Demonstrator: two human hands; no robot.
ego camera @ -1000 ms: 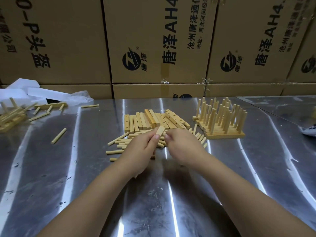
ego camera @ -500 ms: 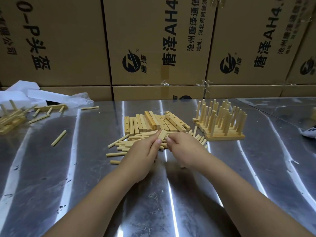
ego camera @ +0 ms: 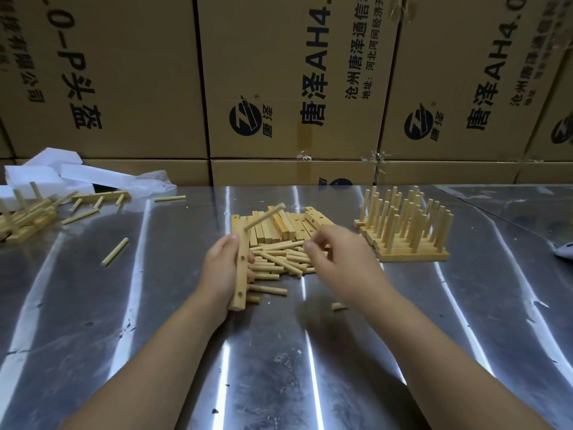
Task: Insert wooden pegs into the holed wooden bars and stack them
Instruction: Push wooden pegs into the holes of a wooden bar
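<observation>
My left hand grips a holed wooden bar, held nearly upright over the steel table. One peg sticks out of the bar's top end, and two bare holes show lower down. My right hand is blurred and hovers with loosely curled fingers over the pile of loose pegs; I see nothing in it. Behind the pile lies a row of bare bars. To the right stands the stack of pegged bars, pegs pointing up.
Cardboard boxes wall off the table's far edge. At the far left lie more pegged bars, a bar with pegs, white foam blocks and stray pegs. A white object pokes in at the right edge.
Both hands were together at one bar end. Now my left hand has turned the bar upright with a peg in its top, and my right hand has drawn away to the right.
</observation>
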